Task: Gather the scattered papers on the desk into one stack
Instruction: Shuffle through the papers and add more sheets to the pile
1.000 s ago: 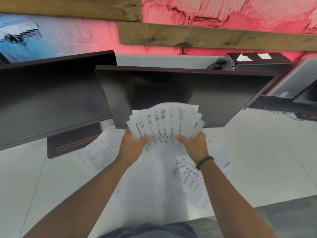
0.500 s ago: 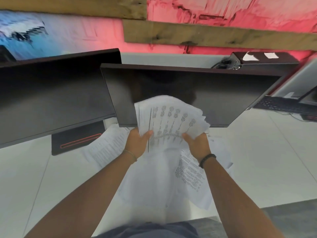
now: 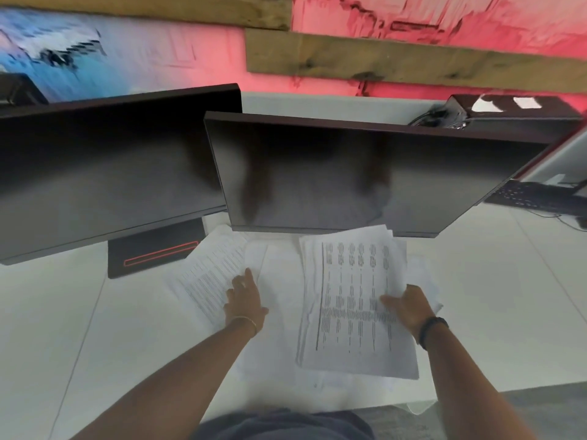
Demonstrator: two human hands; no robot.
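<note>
Below the right monitor [image 3: 365,173], my left hand [image 3: 244,300] has released the gathered stack [image 3: 352,300], fingers spread on a loose printed sheet [image 3: 206,274]; right hand [image 3: 409,308] grips the stack alone. Collection continues.

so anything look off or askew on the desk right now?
Yes. The sheaf of printed white papers in the right hand is ragged, its edges fanned rather than squared. Loose white sheets lie skewed under the left hand, and one paper corner overhangs the white desk edge.

Bright, even light, with red glow on the upper wall. The frame is soft throughout. Wide-angle bending warps the edges.
</note>
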